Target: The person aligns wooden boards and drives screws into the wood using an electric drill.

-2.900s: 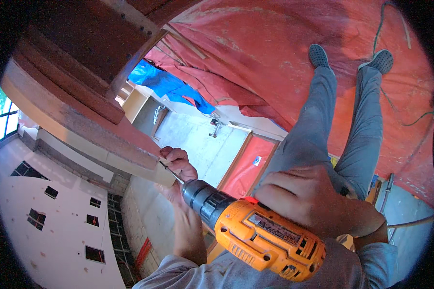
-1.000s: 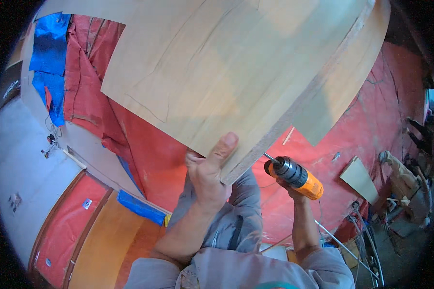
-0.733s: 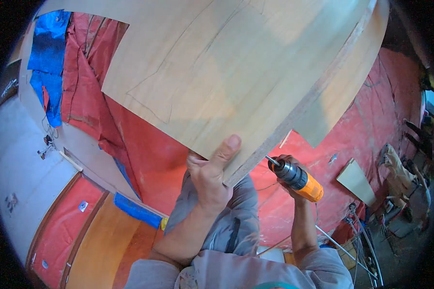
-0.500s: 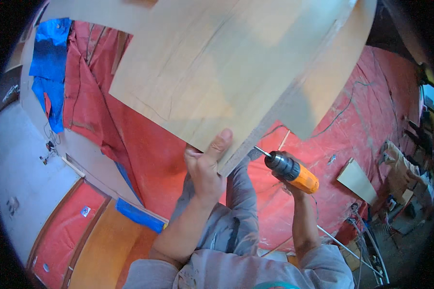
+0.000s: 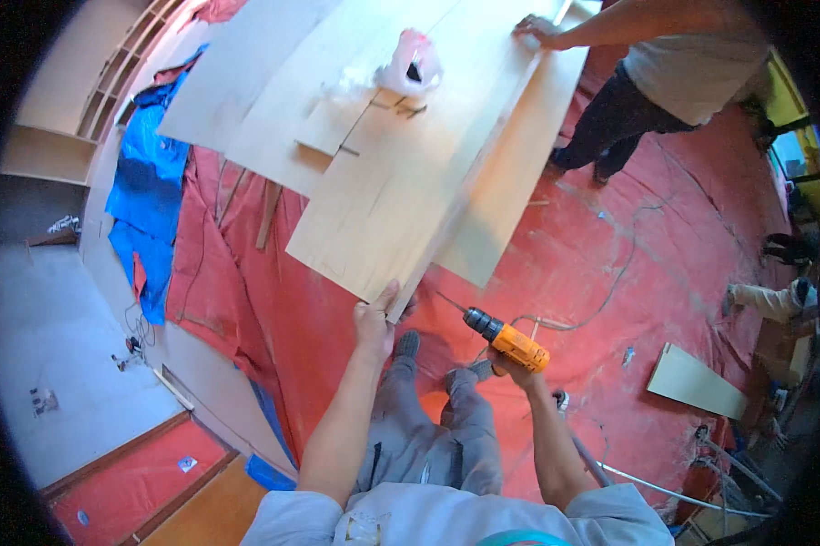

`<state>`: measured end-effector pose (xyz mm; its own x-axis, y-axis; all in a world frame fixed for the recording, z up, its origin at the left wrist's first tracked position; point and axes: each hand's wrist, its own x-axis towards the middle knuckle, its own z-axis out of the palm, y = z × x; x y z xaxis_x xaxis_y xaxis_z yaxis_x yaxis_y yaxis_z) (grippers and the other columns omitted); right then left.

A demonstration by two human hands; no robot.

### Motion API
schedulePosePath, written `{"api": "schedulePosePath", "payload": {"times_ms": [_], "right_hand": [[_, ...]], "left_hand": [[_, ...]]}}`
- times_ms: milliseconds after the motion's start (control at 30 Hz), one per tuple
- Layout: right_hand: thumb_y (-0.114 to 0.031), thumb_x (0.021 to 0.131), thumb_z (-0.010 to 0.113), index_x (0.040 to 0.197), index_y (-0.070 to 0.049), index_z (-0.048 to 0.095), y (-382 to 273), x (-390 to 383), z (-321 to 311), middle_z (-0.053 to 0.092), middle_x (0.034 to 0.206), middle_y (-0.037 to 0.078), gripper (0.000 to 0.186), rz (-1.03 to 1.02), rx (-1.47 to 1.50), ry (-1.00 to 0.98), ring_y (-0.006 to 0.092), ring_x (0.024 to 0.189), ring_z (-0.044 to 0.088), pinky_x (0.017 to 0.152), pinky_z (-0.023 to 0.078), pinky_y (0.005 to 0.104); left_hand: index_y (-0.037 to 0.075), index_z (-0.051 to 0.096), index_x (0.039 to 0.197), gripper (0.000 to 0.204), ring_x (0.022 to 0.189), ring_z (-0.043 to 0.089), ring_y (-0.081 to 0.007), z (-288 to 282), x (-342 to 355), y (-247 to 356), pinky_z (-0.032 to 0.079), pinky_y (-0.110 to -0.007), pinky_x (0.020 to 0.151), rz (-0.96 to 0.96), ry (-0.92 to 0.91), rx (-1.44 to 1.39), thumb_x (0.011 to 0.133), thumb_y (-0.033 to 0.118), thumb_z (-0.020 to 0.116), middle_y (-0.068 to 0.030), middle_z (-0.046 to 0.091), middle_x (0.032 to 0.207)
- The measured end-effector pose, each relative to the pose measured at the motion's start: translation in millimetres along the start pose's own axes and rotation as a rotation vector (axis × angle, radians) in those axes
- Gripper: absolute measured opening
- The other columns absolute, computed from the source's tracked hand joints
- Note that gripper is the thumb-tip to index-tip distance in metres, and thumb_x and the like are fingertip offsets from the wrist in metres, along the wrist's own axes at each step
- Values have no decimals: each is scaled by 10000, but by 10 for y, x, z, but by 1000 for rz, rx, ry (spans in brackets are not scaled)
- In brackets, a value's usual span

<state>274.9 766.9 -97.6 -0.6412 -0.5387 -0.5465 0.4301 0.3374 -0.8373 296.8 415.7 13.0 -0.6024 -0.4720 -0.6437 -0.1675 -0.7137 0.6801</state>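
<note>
My left hand [image 5: 374, 328] is closed on the near corner of a pale wooden board [image 5: 383, 214], with the thumb on its top face. In my right hand [image 5: 517, 371] is an orange and black power drill [image 5: 512, 342]. Its long thin bit points up and left towards the board's near edge. From this view I cannot tell whether the tip touches the wood. Another person's hand [image 5: 542, 33] rests on the far right part of the board.
A white plastic bag [image 5: 412, 65] and small dark strips lie on the boards. Red sheeting [image 5: 601, 300] covers the floor, with a cable across it. A loose pale panel [image 5: 695, 380] lies at the right. Blue sheeting [image 5: 146, 173] hangs at the left.
The view has shifted, bringing the other person and the plastic bag into sight. The board's near end appears lower and farther from me. Both hands keep their holds, arms reaching farther out.
</note>
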Motion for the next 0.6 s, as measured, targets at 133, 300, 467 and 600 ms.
{"api": "schedulePosePath", "payload": {"times_ms": [133,300,467,600], "right_hand": [[-174,920,808,1074,-97,677,-163,-723,-45,657,925,-28,216,44,117,273,111,846,622,759,514,303],[-231,912,816,1044,-90,662,44,-1636,-622,650,908,-17,248,155,-3,350,118,797,612,723,512,329],[-211,926,804,1020,-96,661,-19,-2212,-1161,621,831,-29,206,329,61,398,119,705,585,628,491,320],[-99,906,800,1040,-107,665,107,-2180,-1535,601,810,-26,191,206,172,474,121,671,578,605,497,314]], "left_hand": [[-85,694,1134,308,756,758,-258,-245,73,22,617,-341,635,-136,-110,-26,1016,200,683,-167,763,923],[-133,696,1137,292,731,755,-265,-246,117,24,553,-320,547,-78,-127,14,993,117,650,-198,761,891],[-140,680,1210,328,679,739,-266,-250,53,48,585,-318,532,-44,-9,80,993,99,622,-209,758,914],[-121,709,1138,276,677,733,-253,54,-101,177,615,-324,548,-38,114,178,986,104,657,-189,753,907]]}}
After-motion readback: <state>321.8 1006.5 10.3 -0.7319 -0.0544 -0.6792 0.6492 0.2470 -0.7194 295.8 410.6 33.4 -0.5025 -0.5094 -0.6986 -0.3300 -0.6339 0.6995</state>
